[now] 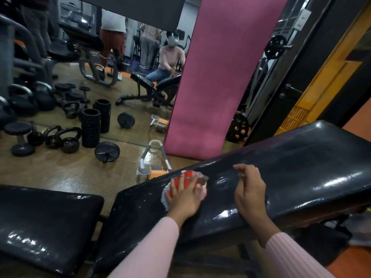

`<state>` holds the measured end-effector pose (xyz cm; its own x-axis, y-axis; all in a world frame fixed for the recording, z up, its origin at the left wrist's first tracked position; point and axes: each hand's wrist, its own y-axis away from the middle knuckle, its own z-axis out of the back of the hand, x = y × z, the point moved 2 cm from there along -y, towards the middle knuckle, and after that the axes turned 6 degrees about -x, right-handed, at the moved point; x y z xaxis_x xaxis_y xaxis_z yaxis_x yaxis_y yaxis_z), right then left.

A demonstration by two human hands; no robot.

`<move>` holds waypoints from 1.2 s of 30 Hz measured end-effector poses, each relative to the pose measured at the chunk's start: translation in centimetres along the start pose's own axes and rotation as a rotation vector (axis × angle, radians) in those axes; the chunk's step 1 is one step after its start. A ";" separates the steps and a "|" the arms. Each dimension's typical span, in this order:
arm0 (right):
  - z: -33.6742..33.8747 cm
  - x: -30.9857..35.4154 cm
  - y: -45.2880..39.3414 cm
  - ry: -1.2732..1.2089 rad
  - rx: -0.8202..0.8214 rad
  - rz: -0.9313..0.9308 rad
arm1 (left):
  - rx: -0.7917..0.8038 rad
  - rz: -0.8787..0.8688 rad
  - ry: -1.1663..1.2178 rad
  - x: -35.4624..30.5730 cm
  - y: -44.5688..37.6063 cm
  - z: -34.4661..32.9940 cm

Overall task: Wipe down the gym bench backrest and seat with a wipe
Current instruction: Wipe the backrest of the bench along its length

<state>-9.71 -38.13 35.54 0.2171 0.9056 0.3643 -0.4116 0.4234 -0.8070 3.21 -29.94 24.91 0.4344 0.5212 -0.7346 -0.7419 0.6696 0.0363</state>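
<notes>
Just the one cam, strapped to my head, pointing forward and down, close over the bench backrest (pixel 281 177) right in front of me, with the gym floor (pixel 60 169) and wall mirror (pixel 124 67) further ahead.

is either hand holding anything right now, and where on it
The left hand presses flat on top of the red and white wipe, pinning it to the backrest rather than gripping it. The right hand holds nothing.
</notes>
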 end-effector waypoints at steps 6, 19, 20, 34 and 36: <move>0.0 0.0 0.1 -0.010 0.014 -0.001 | -0.078 -0.044 -0.060 0.1 5.5 -0.8; -0.5 -0.2 0.1 -0.026 0.037 -0.005 | -0.037 0.010 -0.054 1.2 -1.4 0.2; -0.6 -0.3 0.1 -0.018 0.048 -0.002 | -0.033 -0.036 -0.049 -0.1 -0.4 -0.2; -2.4 -1.0 0.9 0.401 0.368 0.190 | -0.064 0.020 -0.040 2.9 -1.4 0.2; -2.5 -1.2 0.9 0.395 0.380 0.194 | -0.057 -0.064 -0.049 1.4 -0.1 -0.2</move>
<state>-8.13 -38.87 33.19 0.3894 0.9204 -0.0337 -0.7502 0.2957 -0.5914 3.77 -29.34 23.74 0.5053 0.5042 -0.7004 -0.7389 0.6720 -0.0493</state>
